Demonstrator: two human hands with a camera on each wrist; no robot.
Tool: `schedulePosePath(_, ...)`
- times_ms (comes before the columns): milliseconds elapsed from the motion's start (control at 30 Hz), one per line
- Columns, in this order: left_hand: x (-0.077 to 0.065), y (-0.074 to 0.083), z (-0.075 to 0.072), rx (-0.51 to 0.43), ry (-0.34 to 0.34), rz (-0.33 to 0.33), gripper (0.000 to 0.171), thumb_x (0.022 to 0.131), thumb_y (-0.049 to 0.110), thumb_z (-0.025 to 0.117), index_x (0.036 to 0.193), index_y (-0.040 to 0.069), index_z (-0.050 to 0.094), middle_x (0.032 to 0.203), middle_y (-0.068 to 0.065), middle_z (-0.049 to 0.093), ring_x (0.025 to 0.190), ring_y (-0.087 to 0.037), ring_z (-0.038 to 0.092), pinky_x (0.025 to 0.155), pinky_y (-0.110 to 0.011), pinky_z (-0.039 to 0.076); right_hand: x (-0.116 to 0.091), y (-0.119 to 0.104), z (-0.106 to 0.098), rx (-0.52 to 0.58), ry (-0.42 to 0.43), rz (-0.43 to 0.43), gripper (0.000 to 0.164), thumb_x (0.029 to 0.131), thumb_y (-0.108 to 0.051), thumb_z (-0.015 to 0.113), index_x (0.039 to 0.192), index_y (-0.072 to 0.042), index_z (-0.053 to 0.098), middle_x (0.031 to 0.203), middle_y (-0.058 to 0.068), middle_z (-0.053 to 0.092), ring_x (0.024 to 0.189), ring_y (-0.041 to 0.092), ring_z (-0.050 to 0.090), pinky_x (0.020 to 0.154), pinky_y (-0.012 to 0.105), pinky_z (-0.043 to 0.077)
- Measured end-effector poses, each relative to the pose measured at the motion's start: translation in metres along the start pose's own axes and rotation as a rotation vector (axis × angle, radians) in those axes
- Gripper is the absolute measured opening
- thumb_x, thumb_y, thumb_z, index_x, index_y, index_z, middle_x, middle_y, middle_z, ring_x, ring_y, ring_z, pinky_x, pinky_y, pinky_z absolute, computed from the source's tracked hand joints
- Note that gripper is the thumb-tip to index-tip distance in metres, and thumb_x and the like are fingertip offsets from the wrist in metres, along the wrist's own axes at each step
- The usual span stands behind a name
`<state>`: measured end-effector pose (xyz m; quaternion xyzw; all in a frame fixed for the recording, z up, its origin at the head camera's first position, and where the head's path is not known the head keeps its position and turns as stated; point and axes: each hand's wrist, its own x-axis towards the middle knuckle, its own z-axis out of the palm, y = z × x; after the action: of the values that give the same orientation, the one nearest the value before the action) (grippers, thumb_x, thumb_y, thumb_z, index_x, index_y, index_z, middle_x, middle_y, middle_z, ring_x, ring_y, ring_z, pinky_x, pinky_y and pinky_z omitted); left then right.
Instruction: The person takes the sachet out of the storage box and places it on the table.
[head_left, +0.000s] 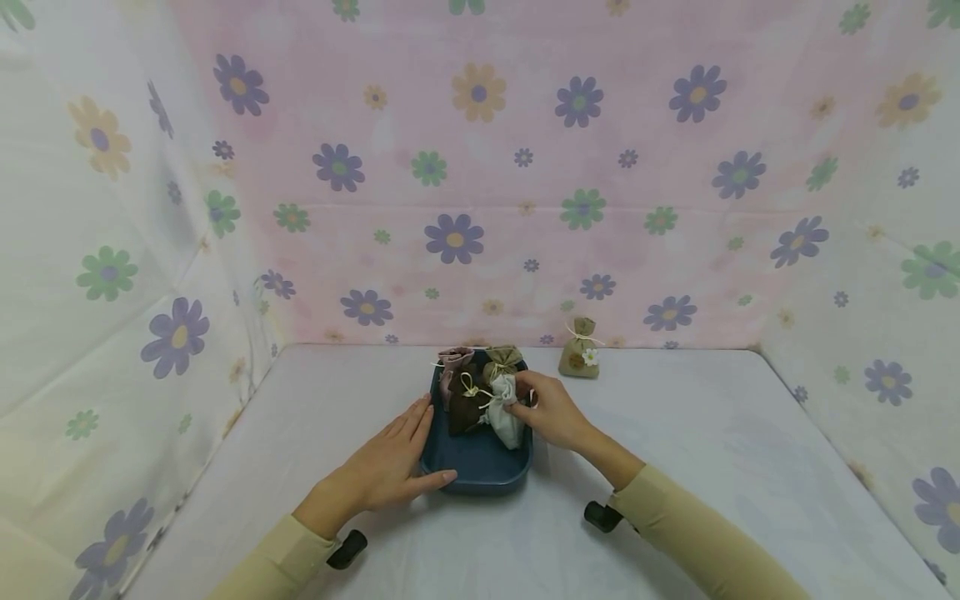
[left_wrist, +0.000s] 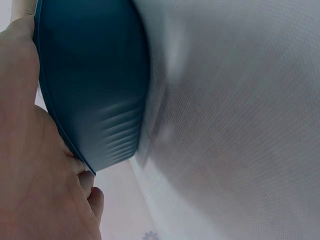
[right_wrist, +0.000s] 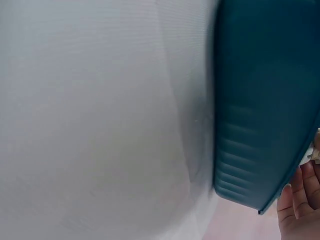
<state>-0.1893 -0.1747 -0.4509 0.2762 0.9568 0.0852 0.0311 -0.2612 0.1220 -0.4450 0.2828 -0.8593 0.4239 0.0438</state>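
A dark blue plastic bin (head_left: 480,482) stands on the table with several small drawstring pouches in it. My right hand (head_left: 557,410) pinches the gathered neck of a white pouch (head_left: 507,427) at the bin's right side. Beside that pouch lie a dark brown pouch (head_left: 465,410), a dusty pink pouch (head_left: 454,362) and an olive-tan pouch (head_left: 501,357). Along the bin's left rim rests my left hand (head_left: 390,463), fingers straight and thumb over the front corner. The left wrist view shows this hand (left_wrist: 37,160) against the bin's rim. In the right wrist view, the bin wall hides most of the pouches.
A tan burlap pouch (head_left: 580,357) with a white flower stands on the table (head_left: 660,467) behind and right of the bin. Flower-printed cloth walls (head_left: 517,275) enclose the table at the back and both sides.
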Motion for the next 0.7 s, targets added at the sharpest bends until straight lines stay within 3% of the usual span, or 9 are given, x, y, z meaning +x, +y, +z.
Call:
schedulePosePath(267,0.0,0.001,0.0,-0.016,-0.002,0.005,0.112,0.094,0.082,0.035,0.162,-0.004,0.015,0.171,-0.018,0.004,0.158,-0.033,0.008,0.124,-0.051,0.021,0.001,-0.012,-0.013,0.042,0.031,0.002,0.026,0.094,-0.007,0.073,0.118,-0.002,0.066,0.097,0.006,0.066,0.091,0.022,0.059,0.079,0.043,0.053)
schedulePosePath(500,-0.002,0.0,0.001,-0.012,-0.006,-0.003,0.113,0.093,0.083,0.034,0.162,-0.003,0.012,0.171,-0.017,0.0,0.158,-0.031,0.006,0.125,-0.05,0.02,0.003,-0.018,-0.027,0.059,0.04,0.003,0.026,0.095,-0.006,0.072,0.12,-0.004,0.066,0.101,0.008,0.067,0.094,0.024,0.062,0.084,0.042,0.055)
schedulePosePath(700,-0.001,0.0,0.0,-0.008,-0.004,0.0,0.112,0.094,0.083,0.034,0.162,-0.003,0.011,0.171,-0.018,0.0,0.158,-0.031,0.007,0.125,-0.05,0.021,0.003,-0.02,-0.043,0.059,0.063,-0.016,0.017,0.096,-0.007,0.072,0.112,-0.005,0.067,0.1,0.008,0.066,0.096,0.023,0.062,0.086,0.041,0.056)
